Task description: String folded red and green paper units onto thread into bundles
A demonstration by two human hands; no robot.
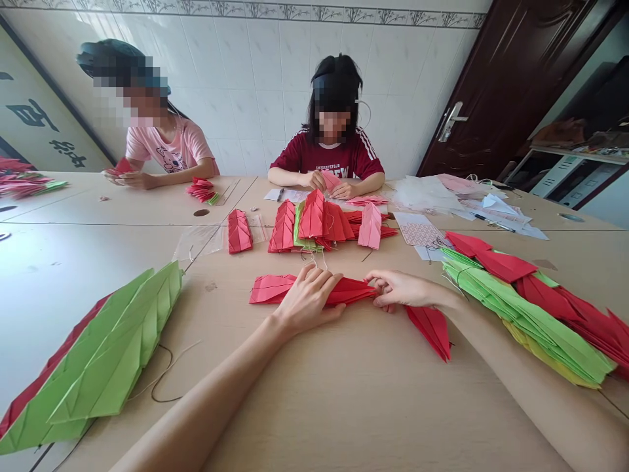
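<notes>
Just ahead of me a red pleated paper piece (272,287) lies lengthwise on the table. Across its middle rests my left hand (312,298), fingers curled over the far side and thumb along the near side, closed on it. At its narrow right end, my right hand (397,288) has its fingertips pinched together; any thread between them is too small to make out. Partly behind my right wrist lies another red folded paper piece (431,328), its pointed end toward me. Beyond my hands is a cluster of red folded pieces (314,219) with a pink folded piece (370,226) beside it.
Large green folded papers (118,347) lie at left with loose cords (164,380). Stacked green papers (531,314) and red papers (565,298) lie at right. Across the table two people fold paper. Plastic sheets (425,195) and a printed sheet (417,229) lie toward the back right.
</notes>
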